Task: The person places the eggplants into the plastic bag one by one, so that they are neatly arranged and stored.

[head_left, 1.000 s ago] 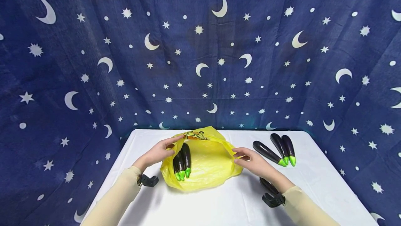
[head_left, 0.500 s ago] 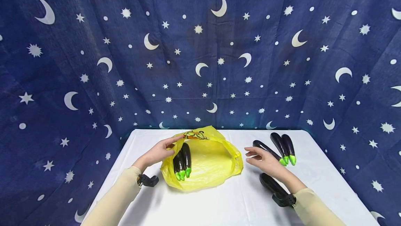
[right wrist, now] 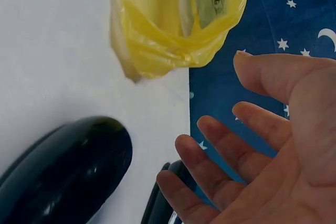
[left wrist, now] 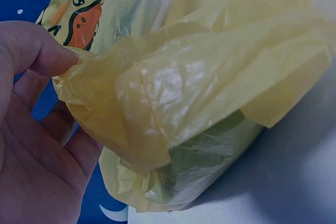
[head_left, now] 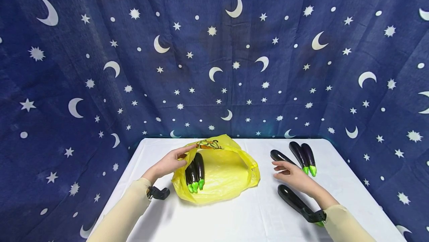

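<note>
A yellow plastic bag [head_left: 224, 175] lies on the table with its mouth held wide, facing the person. Inside its left part several dark eggplants [head_left: 199, 171] with green stems rest side by side. My left hand [head_left: 169, 163] pinches the bag's left rim between thumb and fingers, as the left wrist view shows at the bag edge [left wrist: 79, 80]. My right hand [head_left: 293, 177] is off the bag, fingers relaxed and holding nothing. It hovers over one eggplant [head_left: 279, 155] and beyond another eggplant [head_left: 291, 197], whose stem end is partly hidden by the wrist strap.
Two more eggplants [head_left: 308, 158] lie together at the back right of the white table [head_left: 201, 223]. A blue curtain [head_left: 214, 48] with moons and stars hangs behind the table and along both sides.
My right hand has let go of the bag's right rim and moved right, uncovering the near eggplant. The bag's mouth stays spread; the left hand keeps its place.
</note>
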Tool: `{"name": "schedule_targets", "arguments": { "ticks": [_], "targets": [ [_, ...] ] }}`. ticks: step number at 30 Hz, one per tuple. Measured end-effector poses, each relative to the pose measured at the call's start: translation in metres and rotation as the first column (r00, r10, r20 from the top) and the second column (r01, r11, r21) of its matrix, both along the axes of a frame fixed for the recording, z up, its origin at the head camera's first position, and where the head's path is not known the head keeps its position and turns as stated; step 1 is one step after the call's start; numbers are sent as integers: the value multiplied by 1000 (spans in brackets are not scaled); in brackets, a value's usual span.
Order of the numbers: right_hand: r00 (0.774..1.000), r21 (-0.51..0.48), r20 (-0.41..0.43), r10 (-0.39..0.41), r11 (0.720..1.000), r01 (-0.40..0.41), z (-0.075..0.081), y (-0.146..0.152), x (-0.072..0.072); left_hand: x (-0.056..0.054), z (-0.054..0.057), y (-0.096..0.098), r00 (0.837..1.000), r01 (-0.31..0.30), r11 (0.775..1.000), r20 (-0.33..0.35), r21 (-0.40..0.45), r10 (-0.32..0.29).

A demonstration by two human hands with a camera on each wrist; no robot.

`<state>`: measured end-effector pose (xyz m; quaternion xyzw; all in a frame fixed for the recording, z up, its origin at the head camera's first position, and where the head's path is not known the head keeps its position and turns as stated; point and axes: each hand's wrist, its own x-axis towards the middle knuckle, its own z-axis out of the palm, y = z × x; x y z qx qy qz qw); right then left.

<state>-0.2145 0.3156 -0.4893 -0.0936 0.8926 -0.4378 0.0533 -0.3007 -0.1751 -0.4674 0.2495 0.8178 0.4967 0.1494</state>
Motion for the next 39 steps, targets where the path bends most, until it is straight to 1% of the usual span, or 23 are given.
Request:
{"name": "schedule_targets", "arguments": {
  "ticks": [12, 18, 23, 27, 31, 33, 35, 39],
  "targets": [
    [998, 51, 48, 44, 998, -47, -9, 13, 8, 1, 0, 0, 1000, -5, 1000, 7, -5, 5],
    [995, 28, 82, 62, 998, -65, -12, 20, 11, 1, 1, 1, 1000, -9, 1000, 14, -11, 10],
    [990, 29, 119, 78, 996, -82, -11, 26, 13, 0, 0, 0, 1000, -8, 1000, 7, -9, 8],
    [985, 27, 133, 107, 993, -111, -9, 32, 15, 0, 0, -1, 1000, -6, 1000, 3, -11, 6],
    [978, 37, 127, 163, 985, -169, -9, 38, 15, 0, 0, -1, 1000, -3, 1000, 2, -7, 3],
    [975, 45, 134, 178, 982, -185, -9, 41, 16, 0, 1, -1, 1000, -7, 1000, 1, -4, 7],
    [972, 55, 154, 180, 980, -190, -9, 44, 16, 1, 1, -1, 1000, -15, 1000, 6, -7, 15],
    [968, 91, 199, 156, 980, -176, -7, 48, 17, 1, 2, -1, 1000, -21, 1000, 8, -9, 21]
  ]
}}
